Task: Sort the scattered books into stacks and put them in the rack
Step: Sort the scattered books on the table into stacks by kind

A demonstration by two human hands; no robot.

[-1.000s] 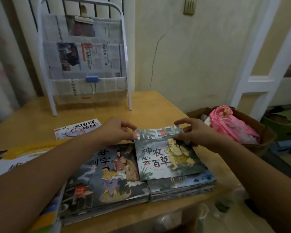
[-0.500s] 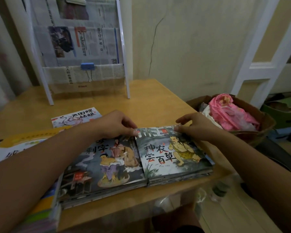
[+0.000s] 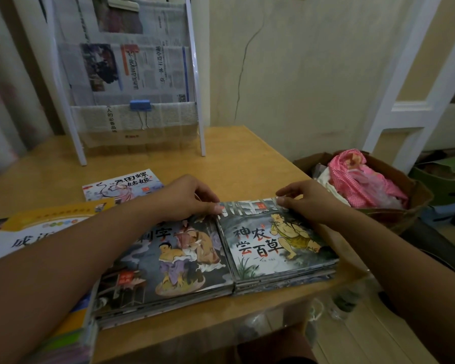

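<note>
Both your hands sit on the far edge of the top book of the right stack.

Your left hand (image 3: 187,198) has curled fingers, thumb tip pressing the far left corner of the top book (image 3: 271,240); your right hand (image 3: 306,200) pinches its far right corner, thumb on the cover. That book lies flat on the right stack (image 3: 286,278), just below both hands. The left stack (image 3: 166,269) touches it, under your left forearm. A white-cover book (image 3: 121,183) lies alone on the desk (image 3: 237,158) just left of your left hand; a yellow book (image 3: 45,227) sits further left. The rack (image 3: 195,74), lined with newspaper (image 3: 142,69), stands beyond your left hand. A box of pink cloth (image 3: 363,179) is right of your right hand.
</note>
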